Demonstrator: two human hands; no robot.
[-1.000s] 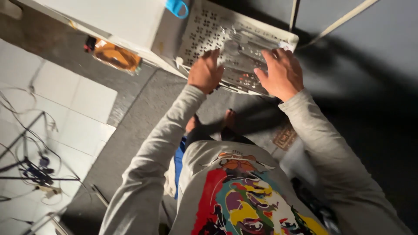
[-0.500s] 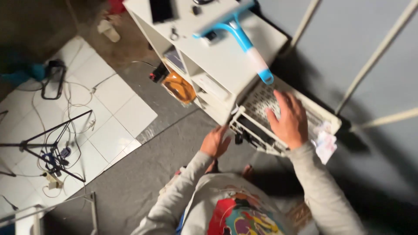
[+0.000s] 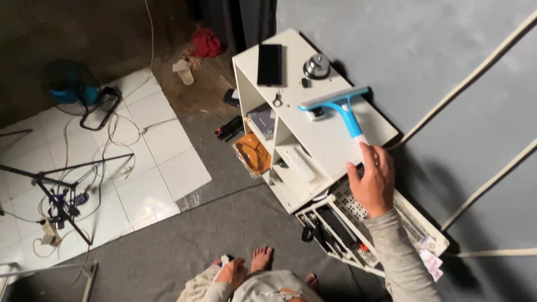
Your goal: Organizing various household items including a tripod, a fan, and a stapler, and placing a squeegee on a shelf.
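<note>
My right hand (image 3: 372, 182), fingers loosely spread (grasping nothing), reaches the blue-handled window squeegee (image 3: 342, 109) lying flat on the white cabinet (image 3: 330, 146); my left hand (image 3: 232, 273) hangs low, its grip unclear.

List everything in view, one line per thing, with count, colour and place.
squeegee: one, blue and white, on the cabinet top, handle at the right hand
cabinet: one, white, against the grey wall
phone: one, black, flat on the cabinet top
round metal object: one, silver, cabinet top
perforated tray: one, white, below the cabinet
brown bag: one, on the floor beside the cabinet
fan: one, blue, on the floor, left
stand with cables: one, black, on white tiles
red cloth: one, floor behind the cabinet
right hand: one, reaching the squeegee handle, grip unclear
left hand: one, low by the feet
bare feet: on grey floor
</note>
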